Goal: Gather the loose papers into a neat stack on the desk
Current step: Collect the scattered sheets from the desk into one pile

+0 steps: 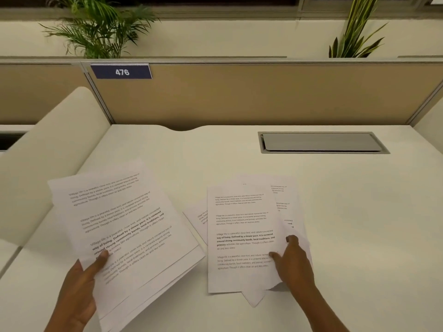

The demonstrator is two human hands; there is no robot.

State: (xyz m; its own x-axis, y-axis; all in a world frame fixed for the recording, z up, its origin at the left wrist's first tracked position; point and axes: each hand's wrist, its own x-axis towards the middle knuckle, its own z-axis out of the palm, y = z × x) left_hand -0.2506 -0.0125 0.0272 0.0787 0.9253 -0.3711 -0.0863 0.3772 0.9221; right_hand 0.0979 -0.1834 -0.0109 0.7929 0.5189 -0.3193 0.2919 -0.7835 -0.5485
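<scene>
My left hand (82, 288) grips a tilted bundle of printed sheets (124, 226) by its lower left edge, thumb on top, held above the white desk (359, 224). To the right, a loose pile of printed papers (239, 219) lies fanned on the desk, with corners of lower sheets sticking out at the left, right and bottom. My right hand (293, 262) rests on the pile's lower right part, thumb pressing the top sheet and fingers curled at the edge of the sheets, lifting it slightly.
A grey cable hatch (321, 142) is set into the desk at the back right. A tan partition (263, 97) with a "476" label (121, 72) closes the back, plants above it. A cream side divider (48, 159) curves along the left.
</scene>
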